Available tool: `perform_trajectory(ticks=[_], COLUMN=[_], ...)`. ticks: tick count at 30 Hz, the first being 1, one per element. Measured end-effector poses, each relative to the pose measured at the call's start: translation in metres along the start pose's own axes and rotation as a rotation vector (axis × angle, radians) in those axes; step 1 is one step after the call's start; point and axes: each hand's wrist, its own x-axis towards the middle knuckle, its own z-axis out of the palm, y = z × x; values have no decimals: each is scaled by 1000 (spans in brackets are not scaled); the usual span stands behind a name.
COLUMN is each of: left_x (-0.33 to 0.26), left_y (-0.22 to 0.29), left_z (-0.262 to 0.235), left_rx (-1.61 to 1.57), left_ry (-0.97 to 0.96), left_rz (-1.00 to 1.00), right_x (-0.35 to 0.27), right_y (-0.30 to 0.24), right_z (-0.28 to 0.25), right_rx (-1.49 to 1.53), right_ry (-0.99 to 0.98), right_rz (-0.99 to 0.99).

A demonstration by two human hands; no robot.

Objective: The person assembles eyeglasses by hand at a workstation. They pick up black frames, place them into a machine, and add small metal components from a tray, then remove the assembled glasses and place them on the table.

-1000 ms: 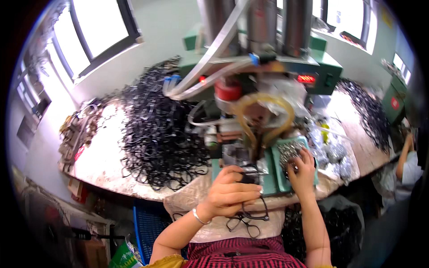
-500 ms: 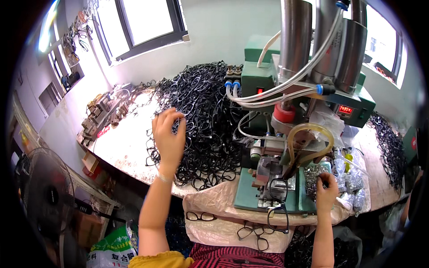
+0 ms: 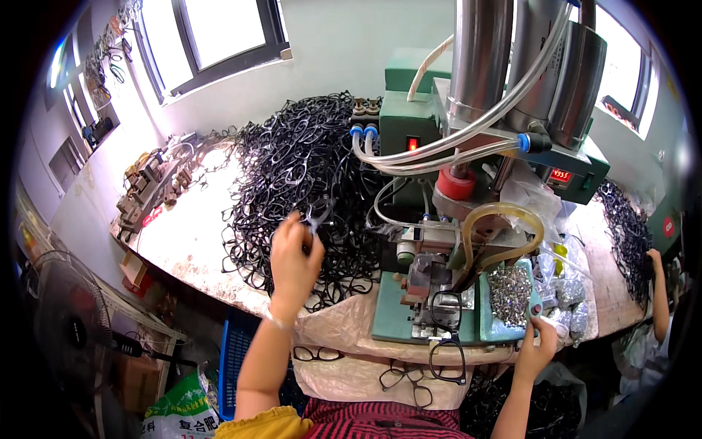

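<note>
My left hand [image 3: 295,260] is raised at the near side of a heap of black glasses frames [image 3: 292,161]. Its fingers are pinched, and a blurred greyish thing [image 3: 319,215] shows at their tips. My right hand [image 3: 537,350] is at the lower right of a teal tray [image 3: 482,307] of small metal parts [image 3: 510,296]. Its thumb and fingers close at the end of a teal piece with a red spot [image 3: 536,309]; what they grip is partly hidden. Between my hands, one black glasses frame [image 3: 447,358] hangs from the metal fixture [image 3: 431,282] of the green press machine [image 3: 391,322].
Loose glasses frames [image 3: 318,354] lie on the brown paper [image 3: 329,322] along the near edge. Clear hoses [image 3: 468,146] loop across the machine. Plastic bags [image 3: 570,289] sit right of the tray. A fan [image 3: 73,322] stands at left; another person's hand [image 3: 656,267] shows far right.
My left hand has moved right and down, with a blurred thing now at its fingertips. My right hand has lowered to the tray's corner. The view has shifted a little.
</note>
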Motion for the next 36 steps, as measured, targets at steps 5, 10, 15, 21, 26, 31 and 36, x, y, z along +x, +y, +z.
perform_trajectory(ticks=[5,10,15,21,26,31,36], left_x=[-89,-76,-91,-61,-19,-25,-40], left_y=[35,41,38,95,134,139,144], left_z=[-15,12,6,-2,-32,-22,5], left_rx=[-687,-910,-980,-1357,-1151,-924,-794], left_ry=[-406,-277,-236,31,62,-186,-317], left_rz=[-601,-713,-807,-456,260,546,732], right_x=[-9,49,42,37,45,44,40], right_y=[-21,-110,-133,-133,-161,-146,-32], right_z=[-10,26,69,66,51,30,52], right_rx=[261,534,907,1066,1178,980,-150], right_ry=[-128,-349,-330,-374,-452,-546,-262], right_rz=[187,-122,179,339,398,256,-110])
